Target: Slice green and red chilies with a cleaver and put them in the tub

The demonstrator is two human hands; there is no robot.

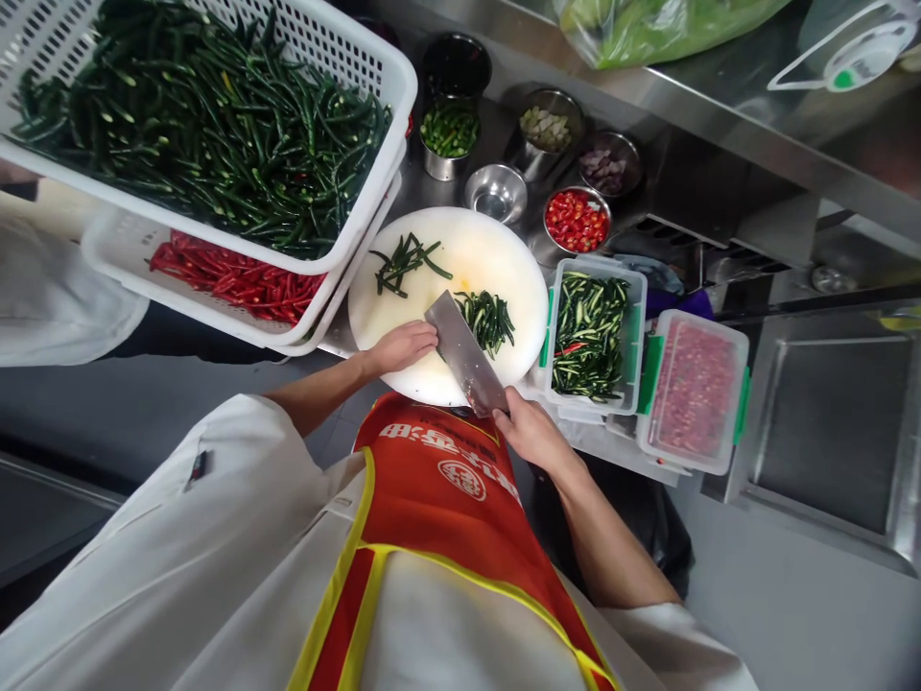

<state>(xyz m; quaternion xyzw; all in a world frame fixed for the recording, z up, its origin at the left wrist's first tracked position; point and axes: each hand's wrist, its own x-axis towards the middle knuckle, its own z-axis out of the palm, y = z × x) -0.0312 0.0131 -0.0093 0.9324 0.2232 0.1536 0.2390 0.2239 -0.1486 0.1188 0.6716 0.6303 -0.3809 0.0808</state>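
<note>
My right hand (pixel 529 427) grips the handle of a cleaver (pixel 469 360), whose broad blade slants across the round white cutting board (pixel 432 389). Beside the blade's far end rests my left hand (pixel 403 346), fingers drawn together and fingertips by the steel; whatever they hold, if anything, is hidden. To the right of the blade lies a heap of cut green chili peppers (pixel 490 322). Several longer green chili peppers (pixel 407 263) are scattered on the board's far left part.
A white basket of green chilies (pixel 216 134) stands at left above a basket of red chilies (pixel 237 278). At right are a box of sliced green chilies (pixel 590 336) and a lidded box of pinkish minced food (pixel 695 384). Metal bowls (pixel 496 194) line the back.
</note>
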